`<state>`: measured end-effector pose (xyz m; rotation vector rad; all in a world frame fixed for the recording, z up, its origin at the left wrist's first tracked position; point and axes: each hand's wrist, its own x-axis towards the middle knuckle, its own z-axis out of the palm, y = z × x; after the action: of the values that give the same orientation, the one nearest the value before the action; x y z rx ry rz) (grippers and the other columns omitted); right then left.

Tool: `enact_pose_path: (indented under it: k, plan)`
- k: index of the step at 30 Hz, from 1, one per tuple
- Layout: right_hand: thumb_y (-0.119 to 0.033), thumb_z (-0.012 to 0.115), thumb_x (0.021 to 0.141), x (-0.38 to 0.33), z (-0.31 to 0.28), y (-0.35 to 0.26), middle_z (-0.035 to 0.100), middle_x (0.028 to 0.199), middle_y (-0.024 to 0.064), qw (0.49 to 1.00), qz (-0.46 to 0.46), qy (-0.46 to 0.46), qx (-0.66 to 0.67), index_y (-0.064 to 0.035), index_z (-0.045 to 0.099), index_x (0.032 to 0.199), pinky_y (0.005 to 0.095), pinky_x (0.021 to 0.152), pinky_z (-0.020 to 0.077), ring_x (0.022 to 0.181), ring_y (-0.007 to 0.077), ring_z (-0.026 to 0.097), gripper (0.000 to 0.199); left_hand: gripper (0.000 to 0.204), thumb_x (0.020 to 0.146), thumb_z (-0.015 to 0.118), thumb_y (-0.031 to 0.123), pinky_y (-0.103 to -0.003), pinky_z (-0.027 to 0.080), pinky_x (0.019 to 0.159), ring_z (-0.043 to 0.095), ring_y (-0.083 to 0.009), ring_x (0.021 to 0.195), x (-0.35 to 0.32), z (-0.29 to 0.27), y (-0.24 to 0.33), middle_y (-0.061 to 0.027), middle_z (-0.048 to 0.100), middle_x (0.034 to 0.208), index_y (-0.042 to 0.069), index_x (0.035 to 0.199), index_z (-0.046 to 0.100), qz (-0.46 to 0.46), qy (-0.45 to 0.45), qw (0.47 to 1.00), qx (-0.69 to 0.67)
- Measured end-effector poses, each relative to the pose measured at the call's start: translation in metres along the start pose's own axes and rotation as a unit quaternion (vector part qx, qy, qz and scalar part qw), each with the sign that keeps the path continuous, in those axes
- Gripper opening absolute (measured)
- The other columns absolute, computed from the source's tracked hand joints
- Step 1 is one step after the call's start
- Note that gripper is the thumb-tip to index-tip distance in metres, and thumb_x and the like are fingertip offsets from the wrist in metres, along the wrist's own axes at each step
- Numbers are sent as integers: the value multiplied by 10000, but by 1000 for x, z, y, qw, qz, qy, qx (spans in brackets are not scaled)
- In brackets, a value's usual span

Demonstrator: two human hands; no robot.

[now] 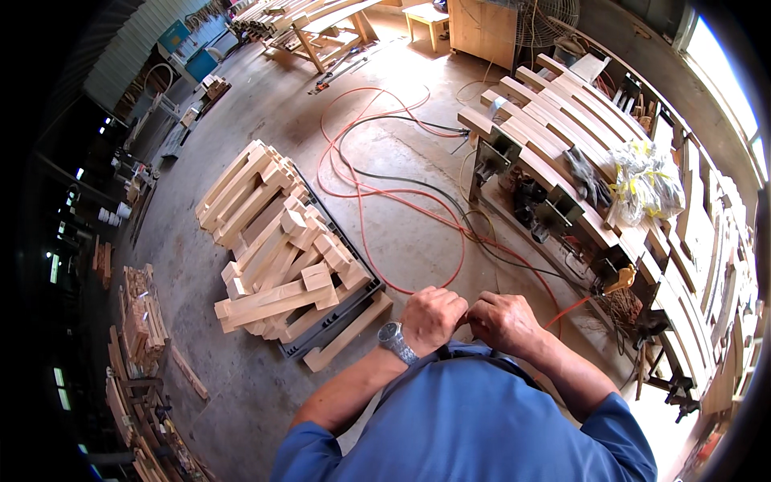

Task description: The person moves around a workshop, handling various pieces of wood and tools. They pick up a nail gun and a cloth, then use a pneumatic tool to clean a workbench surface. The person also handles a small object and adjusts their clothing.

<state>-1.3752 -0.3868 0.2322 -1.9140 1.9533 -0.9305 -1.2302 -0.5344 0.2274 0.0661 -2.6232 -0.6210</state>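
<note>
My left hand [434,316] and my right hand [504,321] are held close together in front of my waist. Both have their fingers curled in; a bit of something dark shows between them, too small to name. A metal wristwatch [397,342] is on my left wrist. Ahead and to the left, a pile of pale wooden pieces [281,249], many with a block at one end, lies on a dark pallet [331,323]. One similar wooden piece [349,331] rests on the floor beside the pallet, nearest to my left hand.
Red hoses [418,209] and a black hose loop across the floor ahead. On the right, a clamping rack [554,210] carries long wooden strips, dark gloves [589,175], a plastic bag [645,183] and a yellow-handled tool [620,279]. Wood stacks [143,321] stand far left.
</note>
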Motion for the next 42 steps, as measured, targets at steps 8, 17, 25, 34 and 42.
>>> enact_pose_path:
  k: [8,17,25,34,42]
  plan:
    - [-16,712,700,0,-15,4,620,782,79,994,69,74,42,-72,684,837,354,578,546,655,258,655,151,271,707,873,94,-381,501,608,636,-269,650,14,-21,-2,-46,632,702,100,746,605,-43,118,992,-19]
    - [-45,779,839,9,-31,-7,631,816,77,967,130,116,187,-44,709,933,314,567,518,634,188,642,118,270,712,878,87,-363,515,628,657,-235,686,23,-29,-5,-35,637,726,102,765,614,30,183,983,18]
    - [-66,757,840,24,-26,-19,659,841,75,978,99,88,161,-72,743,948,358,588,526,660,261,650,110,203,742,821,55,-371,526,649,660,-255,709,22,-33,-2,-62,638,750,83,773,623,68,152,986,30]
    - [-170,728,771,4,-4,2,689,848,113,995,70,-17,64,-95,697,777,476,654,562,748,361,680,81,147,704,689,58,-380,486,600,595,-258,631,14,-13,-5,-80,550,660,73,692,543,146,-9,989,34]
    - [-114,670,770,-53,-6,11,643,793,94,981,157,90,64,-96,677,772,465,619,546,711,350,652,19,248,744,763,116,-376,455,578,574,-245,598,44,35,8,-53,530,633,105,673,525,210,-88,973,-31]
